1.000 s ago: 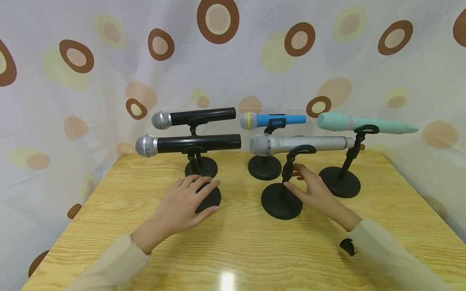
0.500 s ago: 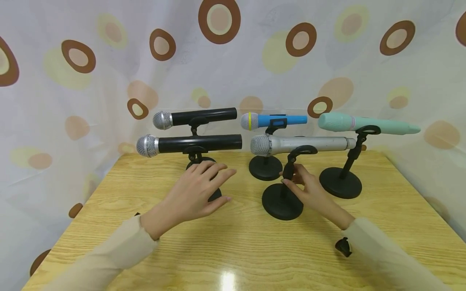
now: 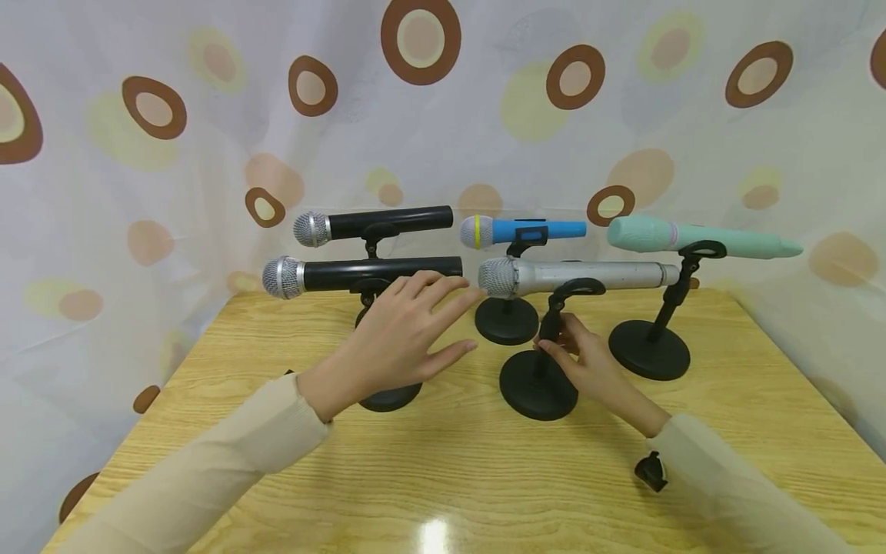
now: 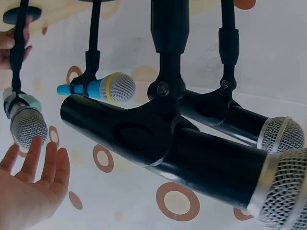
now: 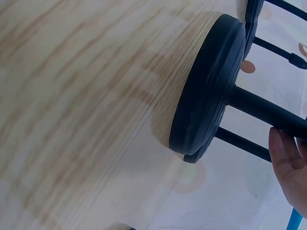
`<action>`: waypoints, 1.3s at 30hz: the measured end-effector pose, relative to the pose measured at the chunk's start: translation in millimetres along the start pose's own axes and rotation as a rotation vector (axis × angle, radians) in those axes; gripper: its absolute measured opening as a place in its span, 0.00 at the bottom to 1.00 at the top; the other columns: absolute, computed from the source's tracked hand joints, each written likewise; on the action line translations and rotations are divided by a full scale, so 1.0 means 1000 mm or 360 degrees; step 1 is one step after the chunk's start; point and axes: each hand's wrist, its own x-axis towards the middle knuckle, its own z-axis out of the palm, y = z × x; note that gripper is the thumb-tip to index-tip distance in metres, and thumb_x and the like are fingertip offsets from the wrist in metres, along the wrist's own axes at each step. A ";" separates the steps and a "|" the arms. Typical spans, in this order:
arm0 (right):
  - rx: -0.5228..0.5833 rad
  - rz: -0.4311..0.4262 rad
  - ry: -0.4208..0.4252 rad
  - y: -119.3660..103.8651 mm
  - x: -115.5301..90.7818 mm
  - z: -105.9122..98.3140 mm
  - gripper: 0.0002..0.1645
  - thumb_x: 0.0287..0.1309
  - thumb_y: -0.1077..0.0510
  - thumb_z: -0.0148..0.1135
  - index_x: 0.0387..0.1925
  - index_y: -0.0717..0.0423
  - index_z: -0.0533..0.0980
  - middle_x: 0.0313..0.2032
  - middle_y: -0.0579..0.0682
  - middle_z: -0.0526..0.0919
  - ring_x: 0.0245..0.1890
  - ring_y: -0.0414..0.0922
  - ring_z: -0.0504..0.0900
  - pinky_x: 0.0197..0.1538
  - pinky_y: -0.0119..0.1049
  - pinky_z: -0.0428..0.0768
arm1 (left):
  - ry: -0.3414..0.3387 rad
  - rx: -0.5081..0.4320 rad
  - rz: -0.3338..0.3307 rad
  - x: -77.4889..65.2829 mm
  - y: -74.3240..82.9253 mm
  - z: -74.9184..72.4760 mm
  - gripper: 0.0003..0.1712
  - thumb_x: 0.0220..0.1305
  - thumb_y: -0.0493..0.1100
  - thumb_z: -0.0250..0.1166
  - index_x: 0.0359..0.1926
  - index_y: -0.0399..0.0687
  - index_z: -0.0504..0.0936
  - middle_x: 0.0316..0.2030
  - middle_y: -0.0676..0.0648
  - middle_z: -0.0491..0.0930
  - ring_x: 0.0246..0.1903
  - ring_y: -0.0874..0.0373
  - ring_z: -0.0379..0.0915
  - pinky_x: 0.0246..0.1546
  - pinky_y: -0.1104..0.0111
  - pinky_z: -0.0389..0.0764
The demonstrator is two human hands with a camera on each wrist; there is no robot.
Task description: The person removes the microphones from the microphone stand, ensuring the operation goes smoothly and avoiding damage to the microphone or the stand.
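Observation:
My left hand [image 3: 408, 331] hovers in front of the front black microphone [image 3: 374, 273], fingers spread and holding nothing. Its fingertips point at the mesh head of the silver microphone [image 3: 588, 275]; in the left wrist view they overlap that head, and contact cannot be told. The silver microphone lies level in the clip of a black desk stand [image 3: 538, 385]. Around that stand's upright pole, just under the clip, my right hand [image 3: 588, 358] curls its thumb and fingers. In the right wrist view the same hand [image 5: 290, 165] is at the stand's pole [image 5: 266, 109], partly out of frame.
Behind stand a second black microphone [image 3: 388, 221] and a blue one [image 3: 536, 231], each on its own stand. A mint-green microphone [image 3: 713, 237] rests on a stand at the right. Patterned cloth [image 3: 484, 100] backs the wooden table [image 3: 443, 477].
My left hand has risen and moved right, from the front black microphone's stand base towards the silver microphone's head. My right hand has closed round the silver microphone's stand pole.

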 end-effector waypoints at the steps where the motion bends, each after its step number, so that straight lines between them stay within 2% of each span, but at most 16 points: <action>1: 0.0007 -0.0005 0.0004 0.000 0.000 0.000 0.13 0.52 0.76 0.55 0.42 0.74 0.68 0.32 0.63 0.81 0.32 0.57 0.81 0.38 0.35 0.81 | 0.0024 0.0003 0.0001 0.003 0.000 0.000 0.30 0.60 0.62 0.55 0.59 0.53 0.69 0.53 0.46 0.74 0.50 0.50 0.70 0.50 0.59 0.73; 7: 0.0009 0.0003 0.0016 0.002 0.000 0.001 0.12 0.53 0.76 0.55 0.41 0.73 0.68 0.32 0.62 0.81 0.33 0.57 0.82 0.40 0.28 0.79 | 0.0096 0.0040 -0.0013 0.025 0.001 0.002 0.32 0.60 0.62 0.55 0.60 0.52 0.68 0.54 0.46 0.73 0.51 0.51 0.69 0.51 0.60 0.72; 12: 0.0029 0.0000 0.0010 0.003 0.001 0.002 0.12 0.53 0.77 0.54 0.41 0.75 0.68 0.33 0.63 0.80 0.33 0.57 0.82 0.41 0.21 0.76 | 0.0046 0.0042 -0.0040 0.038 0.000 0.011 0.34 0.60 0.63 0.54 0.63 0.53 0.65 0.56 0.46 0.70 0.53 0.49 0.68 0.55 0.59 0.70; 17: 0.0050 -0.0028 0.0008 0.004 0.001 0.002 0.12 0.52 0.77 0.54 0.41 0.75 0.67 0.33 0.64 0.80 0.33 0.58 0.82 0.41 0.21 0.76 | 0.0008 0.0044 -0.0048 0.050 0.002 0.018 0.37 0.59 0.65 0.54 0.65 0.54 0.62 0.58 0.45 0.69 0.54 0.48 0.68 0.56 0.59 0.69; 21: 0.0047 -0.0030 0.0004 0.003 0.001 0.001 0.12 0.52 0.77 0.54 0.41 0.75 0.67 0.32 0.63 0.80 0.33 0.57 0.82 0.41 0.21 0.76 | -0.0026 0.0055 -0.0031 0.058 0.003 0.024 0.38 0.58 0.65 0.55 0.66 0.55 0.61 0.58 0.46 0.69 0.53 0.50 0.69 0.53 0.60 0.71; 27: 0.0051 -0.0030 -0.0007 0.006 0.001 0.003 0.13 0.52 0.78 0.53 0.41 0.74 0.67 0.32 0.63 0.80 0.33 0.56 0.82 0.40 0.22 0.77 | -0.0067 0.0064 0.0005 0.064 0.005 0.032 0.35 0.58 0.63 0.57 0.63 0.55 0.63 0.56 0.48 0.70 0.51 0.52 0.70 0.45 0.63 0.73; 33: 0.0093 -0.0032 -0.0010 0.026 -0.003 0.009 0.13 0.54 0.75 0.54 0.43 0.68 0.68 0.33 0.58 0.81 0.33 0.51 0.83 0.40 0.24 0.78 | -0.0082 0.0079 0.0060 0.065 0.008 0.035 0.31 0.62 0.60 0.55 0.63 0.55 0.65 0.56 0.49 0.71 0.54 0.54 0.69 0.48 0.64 0.73; 39: 0.0118 -0.0031 -0.0024 0.029 -0.005 0.007 0.12 0.57 0.71 0.54 0.44 0.66 0.68 0.34 0.56 0.81 0.34 0.47 0.83 0.41 0.24 0.78 | -0.0052 0.0120 0.0078 0.065 0.010 0.034 0.28 0.63 0.56 0.55 0.62 0.55 0.66 0.54 0.50 0.72 0.53 0.55 0.69 0.47 0.66 0.74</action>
